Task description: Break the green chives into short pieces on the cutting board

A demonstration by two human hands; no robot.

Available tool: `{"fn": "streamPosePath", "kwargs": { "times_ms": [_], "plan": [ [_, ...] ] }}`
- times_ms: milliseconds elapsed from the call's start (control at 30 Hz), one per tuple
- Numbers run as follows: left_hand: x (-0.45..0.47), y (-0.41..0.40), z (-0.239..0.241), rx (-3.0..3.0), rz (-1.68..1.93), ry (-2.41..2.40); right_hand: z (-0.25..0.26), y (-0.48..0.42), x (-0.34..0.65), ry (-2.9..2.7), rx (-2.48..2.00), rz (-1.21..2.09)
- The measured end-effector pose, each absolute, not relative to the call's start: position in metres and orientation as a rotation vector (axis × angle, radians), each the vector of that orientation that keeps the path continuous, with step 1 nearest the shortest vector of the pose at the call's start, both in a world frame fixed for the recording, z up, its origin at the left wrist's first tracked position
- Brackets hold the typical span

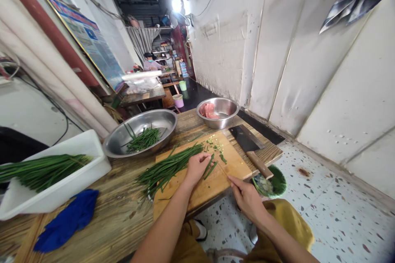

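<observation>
A bundle of long green garlic chives point(173, 168) lies across the wooden cutting board point(237, 164). My left hand point(197, 168) is closed over the right end of the bundle, fingers curled down on the stalks. Short cut pieces point(210, 168) lie just right of its fingertips. My right hand point(247, 195) is closed at the board's near right edge on a thin knife point(222, 169), seen almost edge-on, its blade pointing toward the cut pieces. Small pale and green trimmings point(216, 144) are scattered at the board's far side. A cleaver point(247, 139) with a wooden handle rests right of the board.
Behind the board stand a wide steel bowl point(168, 123) with cut chives and a smaller steel bowl point(230, 113) holding something pink. At left are a white tub point(101, 164) of chives and a blue cloth point(68, 220). A green basket point(279, 181) sits below the table. Another person point(152, 64) works far behind.
</observation>
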State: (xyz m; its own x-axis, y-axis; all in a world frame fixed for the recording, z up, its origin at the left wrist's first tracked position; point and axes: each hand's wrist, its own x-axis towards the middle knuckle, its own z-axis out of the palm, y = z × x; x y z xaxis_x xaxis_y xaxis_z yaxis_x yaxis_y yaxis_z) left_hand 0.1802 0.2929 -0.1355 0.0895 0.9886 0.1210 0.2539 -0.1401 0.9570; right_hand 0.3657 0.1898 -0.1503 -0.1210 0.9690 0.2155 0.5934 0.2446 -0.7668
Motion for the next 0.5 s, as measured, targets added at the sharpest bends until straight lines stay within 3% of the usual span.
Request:
{"fn": "streamPosePath", "kwargs": {
  "times_ms": [500],
  "plan": [
    [0.1791,0.2926,-0.1394,1.441,1.145,1.265,-0.1454,0.1875,0.3625,-1.814,-1.444,0.611]
  ]
}}
